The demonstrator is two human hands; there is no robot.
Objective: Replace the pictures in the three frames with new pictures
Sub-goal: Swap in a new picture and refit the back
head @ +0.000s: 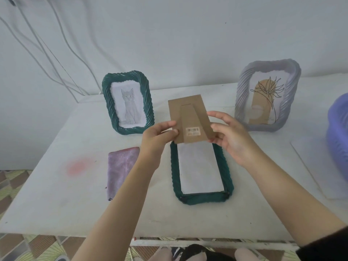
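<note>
Over the middle of the bench (56, 204), both hands pinch a brown cardboard backing board (190, 117), left hand (160, 140) on its left edge, right hand (231, 138) on its right. Its long axis runs near-to-far, stand side up, barcode at the near end. Below lies a green frame (226, 172) face down, lengthwise near-to-far too, white sheet (199, 168) inside.
</note>
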